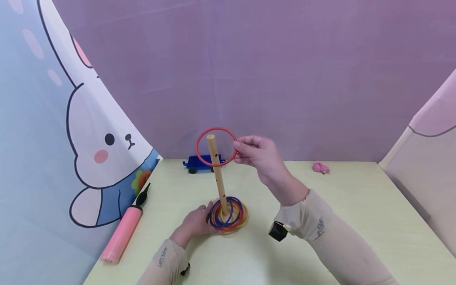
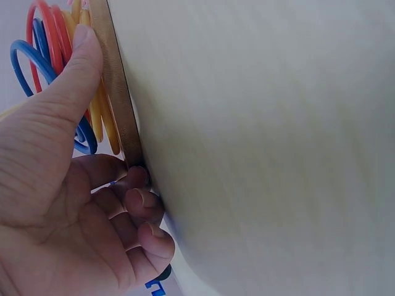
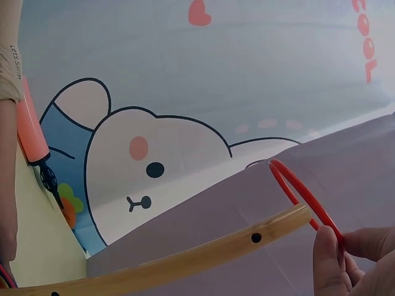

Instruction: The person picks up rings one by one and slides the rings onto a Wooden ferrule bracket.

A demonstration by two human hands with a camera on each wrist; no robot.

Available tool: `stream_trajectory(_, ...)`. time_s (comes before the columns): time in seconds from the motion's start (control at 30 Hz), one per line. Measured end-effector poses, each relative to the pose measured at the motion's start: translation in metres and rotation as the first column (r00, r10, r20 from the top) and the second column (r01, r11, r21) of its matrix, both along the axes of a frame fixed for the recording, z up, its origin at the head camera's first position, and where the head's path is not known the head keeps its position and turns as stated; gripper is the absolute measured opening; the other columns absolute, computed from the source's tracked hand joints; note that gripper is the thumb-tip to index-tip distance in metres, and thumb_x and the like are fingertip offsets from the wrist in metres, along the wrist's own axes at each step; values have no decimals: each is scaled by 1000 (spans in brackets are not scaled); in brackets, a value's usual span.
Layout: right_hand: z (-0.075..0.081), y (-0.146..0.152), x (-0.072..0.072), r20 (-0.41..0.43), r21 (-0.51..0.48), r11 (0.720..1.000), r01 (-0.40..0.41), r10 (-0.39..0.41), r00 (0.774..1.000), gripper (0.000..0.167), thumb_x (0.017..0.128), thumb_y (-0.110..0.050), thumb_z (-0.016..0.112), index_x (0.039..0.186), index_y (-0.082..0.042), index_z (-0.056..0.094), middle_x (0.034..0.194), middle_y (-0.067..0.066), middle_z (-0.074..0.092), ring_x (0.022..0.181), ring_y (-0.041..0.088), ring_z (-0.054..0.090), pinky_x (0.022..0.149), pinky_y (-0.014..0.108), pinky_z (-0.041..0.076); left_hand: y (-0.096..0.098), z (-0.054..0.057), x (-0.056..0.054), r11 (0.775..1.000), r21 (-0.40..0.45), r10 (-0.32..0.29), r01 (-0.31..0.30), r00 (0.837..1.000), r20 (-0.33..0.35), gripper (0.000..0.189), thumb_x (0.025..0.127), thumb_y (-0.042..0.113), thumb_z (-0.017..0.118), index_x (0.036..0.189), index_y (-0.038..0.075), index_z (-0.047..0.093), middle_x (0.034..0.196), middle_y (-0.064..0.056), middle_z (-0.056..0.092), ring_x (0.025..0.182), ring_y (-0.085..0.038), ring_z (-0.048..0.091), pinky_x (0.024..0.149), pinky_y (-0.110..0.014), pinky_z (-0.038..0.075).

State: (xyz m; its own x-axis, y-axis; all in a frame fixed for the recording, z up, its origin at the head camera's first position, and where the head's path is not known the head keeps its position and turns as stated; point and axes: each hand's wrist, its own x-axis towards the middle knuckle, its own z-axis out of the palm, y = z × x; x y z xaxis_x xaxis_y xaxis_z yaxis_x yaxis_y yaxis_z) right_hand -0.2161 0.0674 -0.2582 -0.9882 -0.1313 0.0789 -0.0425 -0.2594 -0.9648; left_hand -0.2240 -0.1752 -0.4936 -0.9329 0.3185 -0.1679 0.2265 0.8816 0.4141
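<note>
A red ring (image 1: 197, 147) is pinched between the thumb and fingers of my right hand (image 1: 258, 154), level with the top of an upright wooden post (image 1: 218, 174). In the right wrist view the red ring (image 3: 311, 203) meets the tip of the post (image 3: 271, 231); whether the tip passes through it I cannot tell. My left hand (image 1: 197, 221) grips the edge of the wooden base (image 2: 117, 80), thumb on the upper side and fingers curled by the lower edge. Blue rings (image 1: 212, 219), red rings (image 2: 60, 37) and yellow rings (image 1: 246, 219) lie round the foot of the post.
A pink hand pump (image 1: 122, 235) with a black nozzle lies at the table's left edge. Behind the post stands a blue toy wagon (image 1: 199, 163). A small pink object (image 1: 320, 167) rests at the back right of the pale table (image 1: 356, 213). Cloth walls enclose the table.
</note>
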Motion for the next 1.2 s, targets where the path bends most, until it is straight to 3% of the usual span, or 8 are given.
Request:
stream_trajectory(0.4,-10,0,-4,60,9,1000,19,-19,998,27,92,-11,68,111,7,63,88,13,66,70,16,65,74,31,59,1,0,2,1000,-2,-1,1,1000,-3,109,66,54,85,151,6,35,130,-24,54,112,-40,57,94,-55,47)
stream_trajectory(0.9,-43,5,-4,142,27,999,20,-23,990,26,93,-7,66,113,9,61,86,10,66,69,16,65,72,30,59,3,5,2,1000,-9,8,-8,1000,12,109,67,54,85,151,7,35,128,-22,56,111,-37,58,94,-54,48)
stream_trajectory(1.2,-62,8,-3,147,10,1000,16,-17,989,24,94,-6,65,110,11,61,79,8,65,66,15,65,68,29,59,3,5,1,1000,-21,17,-16,1000,17,109,67,56,84,152,8,34,128,-20,56,111,-36,58,95,-53,47)
